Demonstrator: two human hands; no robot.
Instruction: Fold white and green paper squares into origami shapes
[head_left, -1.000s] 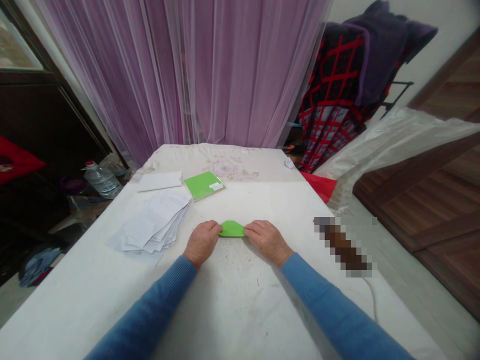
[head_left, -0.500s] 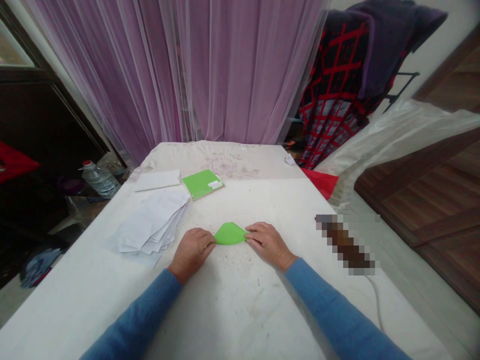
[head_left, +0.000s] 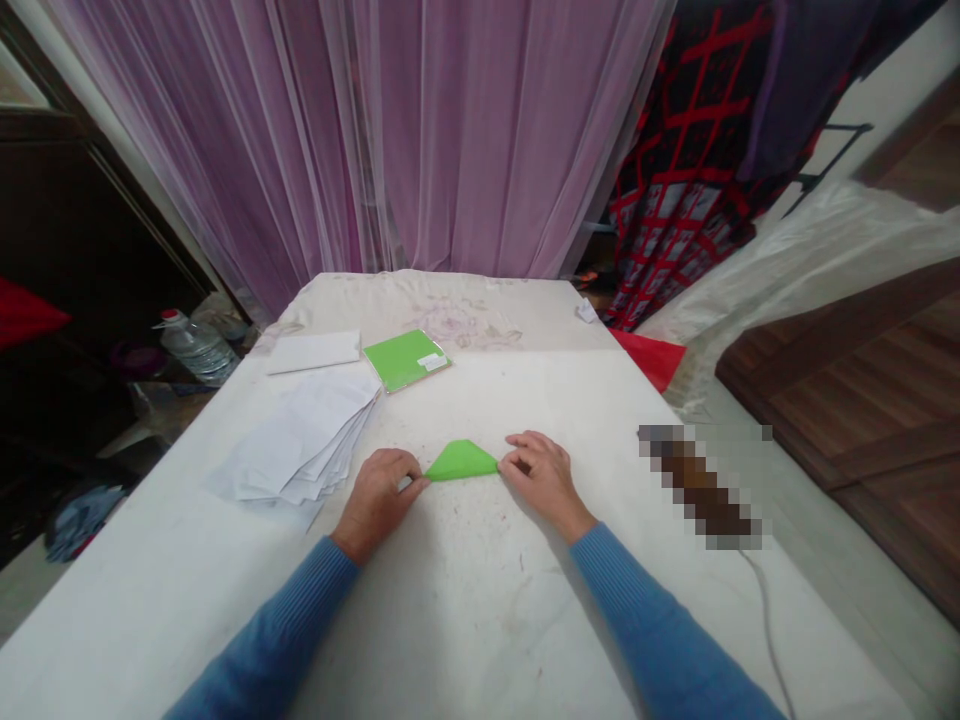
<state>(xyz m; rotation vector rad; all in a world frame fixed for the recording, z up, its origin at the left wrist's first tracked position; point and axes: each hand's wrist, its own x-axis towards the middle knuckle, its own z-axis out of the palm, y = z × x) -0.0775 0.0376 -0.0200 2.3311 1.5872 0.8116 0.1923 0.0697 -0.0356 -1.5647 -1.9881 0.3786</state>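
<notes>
A piece of green paper [head_left: 461,460], folded into a low triangle with a blunt top, lies on the white-covered table [head_left: 465,620]. Its near edge runs almost straight between my two hands. My left hand [head_left: 381,497] pinches the left corner between thumb and fingers. At the right corner, the thumb and index finger of my right hand [head_left: 541,482] are closed on the paper, while the other fingers are lifted and curled. Beyond it rests a pack of green paper [head_left: 405,358] with a white label.
To the left lie a fanned stack of white sheets [head_left: 300,440] and a flat white pad [head_left: 315,352]. A blurred brown object [head_left: 701,485] with a cord [head_left: 766,610] is near the right edge. A plastic bottle [head_left: 196,345] stands beyond the table's left side.
The green paper's near edge has gone from a curve to a nearly straight line, and its shape is flatter. My hands have shifted slightly apart. The camera view has tilted a little.
</notes>
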